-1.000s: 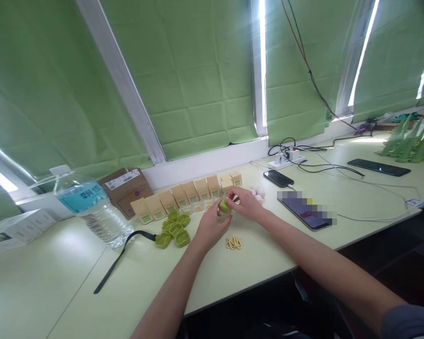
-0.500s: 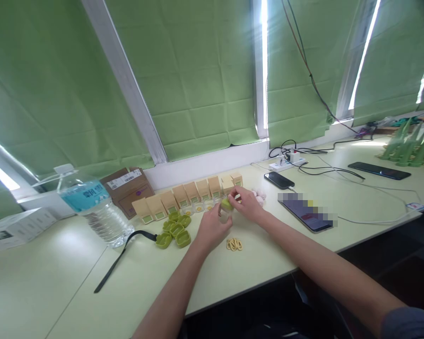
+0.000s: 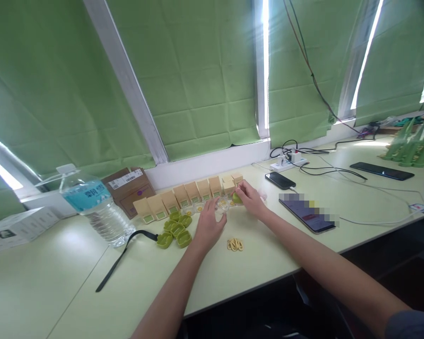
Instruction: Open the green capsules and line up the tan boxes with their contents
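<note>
A row of small tan boxes (image 3: 192, 193) with green labels stands along the back of the pale table (image 3: 56, 268). In front of them lie small clear cases (image 3: 222, 205) with yellow dots. My right hand (image 3: 250, 199) pinches a small green lid (image 3: 237, 198) beside the right end of the row. My left hand (image 3: 209, 225) rests with fingers curled on a clear case just left of it. Several loose green lids (image 3: 175, 230) lie to the left of my left hand.
A pile of yellow rubber bands (image 3: 235, 244) lies near my wrists. A large water bottle (image 3: 92, 207), a brown carton (image 3: 127, 186) and a black strap (image 3: 122, 256) are at left. Two phones (image 3: 280, 180) (image 3: 379, 170), a tablet (image 3: 305, 212), a power strip (image 3: 286, 163) with cables and green cones (image 3: 408, 146) are at right.
My right hand has carried the green lid a little to the right, off the case. My left hand has lowered onto the clear case on the table.
</note>
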{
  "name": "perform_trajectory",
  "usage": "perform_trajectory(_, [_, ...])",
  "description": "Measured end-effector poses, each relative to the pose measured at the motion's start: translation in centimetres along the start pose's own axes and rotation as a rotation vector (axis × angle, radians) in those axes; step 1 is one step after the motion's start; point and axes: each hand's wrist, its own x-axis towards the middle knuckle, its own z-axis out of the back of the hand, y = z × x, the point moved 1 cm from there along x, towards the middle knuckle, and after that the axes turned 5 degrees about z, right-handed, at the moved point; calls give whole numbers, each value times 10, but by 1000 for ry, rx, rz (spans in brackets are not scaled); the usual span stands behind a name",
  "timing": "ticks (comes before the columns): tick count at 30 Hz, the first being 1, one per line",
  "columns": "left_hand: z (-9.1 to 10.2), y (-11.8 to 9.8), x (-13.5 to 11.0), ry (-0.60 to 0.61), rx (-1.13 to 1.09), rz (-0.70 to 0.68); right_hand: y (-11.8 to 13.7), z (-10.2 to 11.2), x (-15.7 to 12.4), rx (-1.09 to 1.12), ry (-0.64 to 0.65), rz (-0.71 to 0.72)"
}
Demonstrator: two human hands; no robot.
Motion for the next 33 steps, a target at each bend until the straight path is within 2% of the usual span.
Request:
perform_trajectory(6, [4,3,3,-128,50,97,5,-5,-8,-190,302,77])
perform_trajectory(9, [6,4,4,-169,48,100,8,-8,-10,-276,393,96])
perform_trajectory(15, [9,4,5,-129,-4,54,9,-8,-9,-311,428,104])
perform_trajectory(18, [10,5,6,-103,-83,102,9,-7,-9,-292,413,117])
perform_trajectory(22, [10,8,7,-5,-213,196,14,-7,-10,-243,415,152])
perform_trajectory(28, [1,17,11,124,-546,343,24,-6,-12,-144,473,206])
perform_trajectory(30, [1,19,13,123,-534,322,26,-7,-12,-139,507,227])
perform_trajectory(33, [2,18,15,84,-405,259,28,-10,-13,-172,547,256])
